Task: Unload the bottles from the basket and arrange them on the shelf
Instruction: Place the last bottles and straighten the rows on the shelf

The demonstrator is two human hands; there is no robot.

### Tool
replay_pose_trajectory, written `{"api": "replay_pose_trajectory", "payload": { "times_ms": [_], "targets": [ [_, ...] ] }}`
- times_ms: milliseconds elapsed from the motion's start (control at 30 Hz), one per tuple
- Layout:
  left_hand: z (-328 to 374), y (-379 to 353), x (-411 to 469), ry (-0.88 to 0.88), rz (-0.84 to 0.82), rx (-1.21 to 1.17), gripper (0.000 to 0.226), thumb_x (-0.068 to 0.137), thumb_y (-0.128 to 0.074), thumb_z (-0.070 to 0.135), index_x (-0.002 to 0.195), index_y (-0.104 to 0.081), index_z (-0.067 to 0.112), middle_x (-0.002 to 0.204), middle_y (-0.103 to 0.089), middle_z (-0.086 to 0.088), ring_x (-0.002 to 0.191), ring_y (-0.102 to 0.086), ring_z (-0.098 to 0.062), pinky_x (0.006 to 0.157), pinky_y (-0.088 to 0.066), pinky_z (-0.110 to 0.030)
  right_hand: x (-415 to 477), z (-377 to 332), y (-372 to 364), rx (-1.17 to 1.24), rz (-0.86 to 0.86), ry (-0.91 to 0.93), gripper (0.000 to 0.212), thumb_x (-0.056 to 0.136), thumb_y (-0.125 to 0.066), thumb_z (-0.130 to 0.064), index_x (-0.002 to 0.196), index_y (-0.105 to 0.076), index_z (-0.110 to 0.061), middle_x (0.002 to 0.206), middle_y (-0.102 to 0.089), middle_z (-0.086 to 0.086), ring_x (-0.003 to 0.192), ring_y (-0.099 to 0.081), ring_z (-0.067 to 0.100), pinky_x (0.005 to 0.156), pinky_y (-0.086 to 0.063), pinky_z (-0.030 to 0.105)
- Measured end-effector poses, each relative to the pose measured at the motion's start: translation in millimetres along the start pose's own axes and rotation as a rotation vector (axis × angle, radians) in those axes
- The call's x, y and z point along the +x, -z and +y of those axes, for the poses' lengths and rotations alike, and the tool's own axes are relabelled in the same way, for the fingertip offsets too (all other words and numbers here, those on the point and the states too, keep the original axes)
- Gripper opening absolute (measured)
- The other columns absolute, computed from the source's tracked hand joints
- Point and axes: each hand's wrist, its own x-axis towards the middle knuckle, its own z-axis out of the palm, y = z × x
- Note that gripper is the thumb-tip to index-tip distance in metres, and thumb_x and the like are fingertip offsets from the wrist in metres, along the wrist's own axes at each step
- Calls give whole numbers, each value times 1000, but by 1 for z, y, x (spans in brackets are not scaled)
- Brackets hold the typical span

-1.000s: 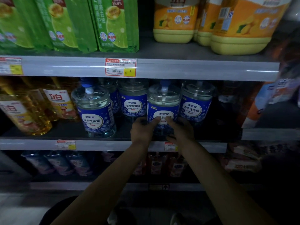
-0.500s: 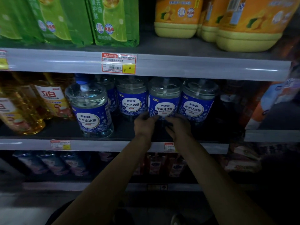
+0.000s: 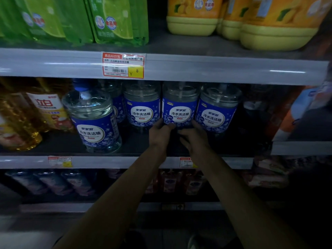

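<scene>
On the middle shelf (image 3: 115, 161) stands a row of clear bottles with blue labels. My left hand (image 3: 160, 133) and my right hand (image 3: 195, 137) press against the base of the middle bottle (image 3: 179, 108), one on each lower side. This bottle stands deep in the row, between a like bottle on its left (image 3: 142, 106) and another on its right (image 3: 218, 110). A further blue-label bottle (image 3: 93, 121) stands closer to the shelf's front, to the left. No basket is in view.
Yellow oil-coloured bottles (image 3: 21, 119) fill the left of the middle shelf. Green refill pouches (image 3: 115, 20) and orange jugs (image 3: 269, 22) sit on the shelf above. The shelf below holds dark bottles (image 3: 53, 182). A lower shelf edge (image 3: 301, 147) juts out at right.
The middle bottle has slid back from the shelf's front into line with its neighbours, both hands following it inward.
</scene>
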Motion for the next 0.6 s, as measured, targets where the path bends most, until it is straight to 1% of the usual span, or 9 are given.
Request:
{"api": "replay_pose_trajectory", "payload": {
  "times_ms": [67,133,200,300,400,433,500,533,600],
  "targets": [
    [1,-1,-1,-15,-13,18,32,93,-66,2,123,-68,13,117,-73,-13,109,-68,-30,101,-55,-49,1,-1,1,-24,-5,-6,64,80,-62,10,133,-64,-26,122,-73,0,115,-66,21,91,-56,35],
    [1,-1,-2,-28,-28,26,27,94,-65,3,115,-67,19,114,-72,-10,109,-68,-29,101,-55,-47,-1,-3,3,-42,-20,-18,68,82,-62,10,137,-62,-29,124,-71,-1,115,-65,20,85,-55,32],
    [1,0,-4,-41,-44,38,26,95,-64,2,110,-64,24,111,-71,-6,106,-67,-26,97,-56,-42,-5,-5,7,-73,-34,-22,71,82,-62,11,140,-59,-29,123,-70,-3,115,-64,19,83,-54,30],
    [0,4,-8,-58,-33,56,31,95,-64,2,120,-63,20,116,-69,-6,103,-65,-20,91,-53,-34,-11,-6,11,-110,-46,-34,71,83,-62,13,140,-56,-28,117,-65,-8,111,-62,14,87,-55,31],
    [1,6,-15,-64,-49,61,34,94,-64,1,125,-64,15,121,-68,-7,108,-65,-22,91,-53,-33,-14,-6,12,-137,-62,-25,78,80,-66,10,146,-52,-31,131,-65,0,120,-61,21,96,-56,37],
    [1,7,-16,-72,-55,62,35,94,-64,0,125,-65,16,120,-69,-6,111,-65,-23,92,-53,-34,-16,-6,12,-138,-65,-23,80,80,-66,9,146,-52,-33,133,-64,1,122,-61,22,96,-56,38],
    [3,8,-19,-101,-73,81,34,94,-62,-1,120,-67,21,118,-70,-5,111,-65,-22,92,-53,-33,-19,-8,11,-130,-81,-16,79,81,-65,11,147,-51,-32,128,-66,-1,119,-62,19,93,-56,35],
    [4,9,-19,-106,-84,93,34,94,-62,-1,120,-67,20,118,-70,-4,110,-65,-21,90,-54,-31,-21,-9,11,-118,-93,-11,78,83,-64,12,146,-51,-31,124,-67,-4,116,-62,17,90,-56,33],
    [5,10,-18,-89,-99,97,33,95,-61,0,120,-63,21,112,-70,-1,102,-66,-15,80,-54,-23,-23,-10,11,-100,-113,-5,78,85,-63,13,145,-48,-35,117,-66,-10,111,-63,13,86,-55,31]
  ]
}}
